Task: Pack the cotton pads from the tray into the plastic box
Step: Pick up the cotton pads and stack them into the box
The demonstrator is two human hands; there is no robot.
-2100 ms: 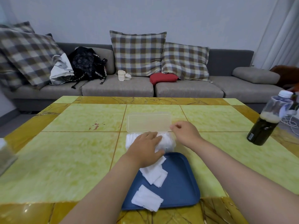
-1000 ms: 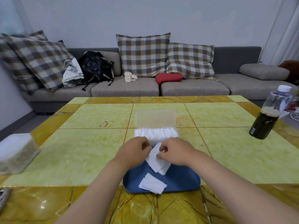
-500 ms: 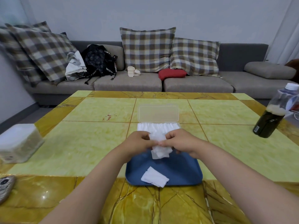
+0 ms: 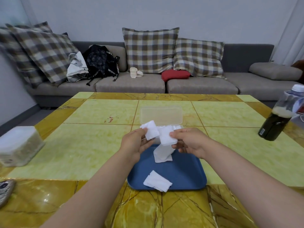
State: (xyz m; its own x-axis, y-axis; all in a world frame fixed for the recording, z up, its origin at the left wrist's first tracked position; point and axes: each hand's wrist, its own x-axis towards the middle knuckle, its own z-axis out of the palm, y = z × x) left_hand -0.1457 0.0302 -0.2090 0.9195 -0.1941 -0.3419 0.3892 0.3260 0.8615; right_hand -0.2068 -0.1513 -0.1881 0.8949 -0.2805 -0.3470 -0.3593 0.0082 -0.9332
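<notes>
My left hand (image 4: 136,143) pinches one white cotton pad (image 4: 151,130) lifted above the far edge of the blue tray (image 4: 185,171). My right hand (image 4: 189,142) pinches another bunch of cotton pads (image 4: 165,137), and several of them hang down from it toward the tray. A small stack of pads (image 4: 157,181) lies near the tray's front edge. Just behind my hands stands the clear plastic box (image 4: 162,116) with its lid up and white pads showing along its front rim.
A dark bottle (image 4: 278,122) stands at the table's right edge. A white-topped box (image 4: 18,145) sits at the left, and a phone-like object (image 4: 5,191) lies at the near left corner. A grey sofa (image 4: 131,84) with cushions and bags runs behind the table.
Both hands have lifted the pads off the tray and drawn slightly apart, splitting the bunch: one pad is now in the left hand, the others in the right.
</notes>
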